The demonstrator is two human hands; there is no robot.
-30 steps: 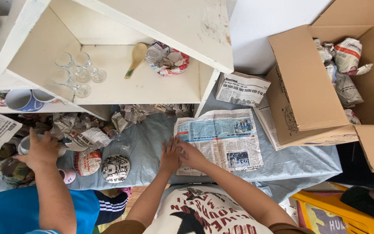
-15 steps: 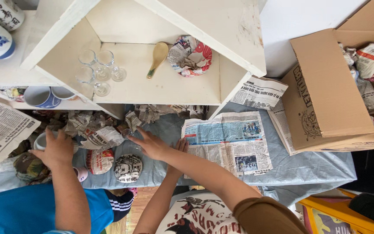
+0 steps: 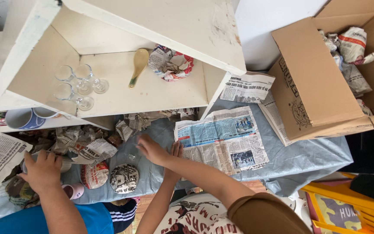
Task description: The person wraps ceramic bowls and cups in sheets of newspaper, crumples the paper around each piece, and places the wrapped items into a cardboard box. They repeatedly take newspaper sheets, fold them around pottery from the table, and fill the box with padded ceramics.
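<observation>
My right hand (image 3: pixel 151 149), on a brown-sleeved arm, reaches left across the blue cloth (image 3: pixel 308 156) with fingers spread, beside crumpled newspaper (image 3: pixel 91 148). It holds nothing. My left hand (image 3: pixel 177 150) rests with straight fingers at the left edge of a flat newspaper sheet (image 3: pixel 226 138), partly hidden behind my right wrist. Two newspaper-wrapped round bundles (image 3: pixel 124 178) lie just below my right hand.
Another person's hand (image 3: pixel 43 169) at the left grips a paper-wrapped item. A white shelf unit (image 3: pixel 152 93) holds several small glasses (image 3: pixel 78 84), a wooden spoon (image 3: pixel 137 65) and a wrapped bowl (image 3: pixel 170 63). An open cardboard box (image 3: pixel 312 82) with wrapped items stands at the right. Mugs (image 3: pixel 21 118) sit under the shelf.
My right hand has left the flat newspaper sheet and moved left across the cloth toward the crumpled paper. My left hand stayed at the sheet's edge. The other person's hand stayed put.
</observation>
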